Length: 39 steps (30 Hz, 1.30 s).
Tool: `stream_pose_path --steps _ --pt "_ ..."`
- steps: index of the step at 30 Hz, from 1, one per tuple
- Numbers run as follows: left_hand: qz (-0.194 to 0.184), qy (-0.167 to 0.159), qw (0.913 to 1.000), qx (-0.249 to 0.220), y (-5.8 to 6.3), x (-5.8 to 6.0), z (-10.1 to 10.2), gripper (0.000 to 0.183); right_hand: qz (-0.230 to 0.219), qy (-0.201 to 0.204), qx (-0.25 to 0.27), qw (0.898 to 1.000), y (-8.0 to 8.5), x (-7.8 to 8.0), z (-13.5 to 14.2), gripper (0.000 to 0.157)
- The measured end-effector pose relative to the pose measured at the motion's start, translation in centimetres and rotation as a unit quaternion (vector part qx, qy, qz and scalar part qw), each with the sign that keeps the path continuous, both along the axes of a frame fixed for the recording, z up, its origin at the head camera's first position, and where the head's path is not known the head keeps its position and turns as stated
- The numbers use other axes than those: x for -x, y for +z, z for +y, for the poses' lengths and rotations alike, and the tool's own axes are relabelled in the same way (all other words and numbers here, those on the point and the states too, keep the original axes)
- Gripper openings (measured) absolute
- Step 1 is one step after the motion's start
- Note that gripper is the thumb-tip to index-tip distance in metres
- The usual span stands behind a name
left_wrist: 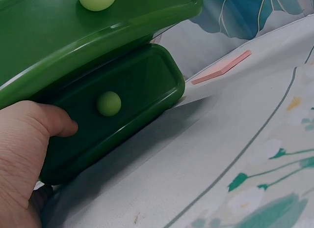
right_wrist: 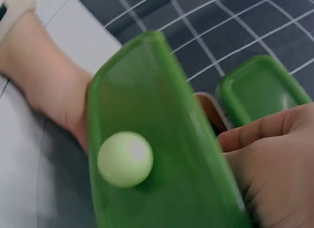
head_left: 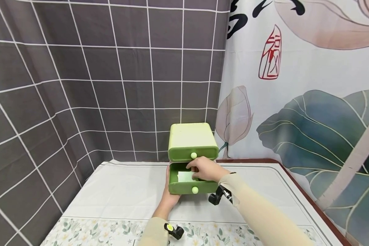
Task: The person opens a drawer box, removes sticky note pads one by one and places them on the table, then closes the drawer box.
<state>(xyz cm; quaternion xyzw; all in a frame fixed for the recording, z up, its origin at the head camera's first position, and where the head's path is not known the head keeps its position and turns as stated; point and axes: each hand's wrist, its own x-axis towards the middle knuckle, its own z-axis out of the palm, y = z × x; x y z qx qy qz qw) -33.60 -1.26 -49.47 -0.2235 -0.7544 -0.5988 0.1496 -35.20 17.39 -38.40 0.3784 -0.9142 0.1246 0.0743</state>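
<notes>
A green box of drawers [head_left: 190, 135] stands on the table. Its middle drawer [head_left: 181, 188] is pulled out, and a pale sheet or pad of paper [head_left: 184, 176] lies inside. My left hand [head_left: 169, 196] grips the box's left side. In the left wrist view, its thumb [left_wrist: 61, 121] rests across the front of the shut bottom drawer [left_wrist: 142, 85]. My right hand [head_left: 206, 169] reaches into the pulled-out drawer from the right, thumb at the paper's right edge. The drawer front hides its fingertips in the right wrist view; I cannot tell whether they pinch the paper.
Above the pulled-out drawer, the top drawer [head_left: 181, 154] is shut. A flat pink block [left_wrist: 221, 68] lies on the table beyond the box. A white cloth with a flowered band [head_left: 117, 229] covers the table. Behind hang a grey checked curtain [head_left: 135, 65] and a lotus-print cloth [head_left: 249, 68].
</notes>
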Motion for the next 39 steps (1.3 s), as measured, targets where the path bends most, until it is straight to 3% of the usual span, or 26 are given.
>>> stream_pose_path --steps 6,13,19,25,29,33,39 --pt "0.008 -0.001 0.9999 -0.013 0.0 0.2 0.0 0.094 -0.05 -0.018 0.064 0.997 0.3 -0.8 0.5 0.01" --pt "0.013 -0.008 0.9996 -0.026 -0.2 0.2 -0.1 0.094 -0.099 -0.053 0.133 0.985 -0.5 -1.1 1.3 0.009" --pt "0.022 0.0 0.9997 -0.013 -0.2 0.3 -0.1 0.094 -0.119 -0.086 0.211 0.966 -1.4 -1.5 2.3 0.009" --pt "0.014 0.006 0.9999 -0.003 -0.2 0.2 -0.1 0.095 -0.087 -0.124 0.291 0.945 -2.2 -2.2 3.1 0.01" --pt "0.018 0.002 0.9998 -0.013 -0.2 0.3 -0.1 0.093 -0.067 -0.146 0.353 0.922 -2.8 -2.8 3.8 0.01" --pt "0.014 -0.001 0.9998 -0.016 -0.1 0.4 0.0 0.089 -0.07 -0.155 0.428 0.888 -3.4 -3.4 4.6 0.009" --pt "0.015 -0.017 0.9996 -0.016 0.0 0.4 -0.1 0.1 -0.091 -0.14 0.552 0.817 -4.1 -4.1 6.0 0.02"
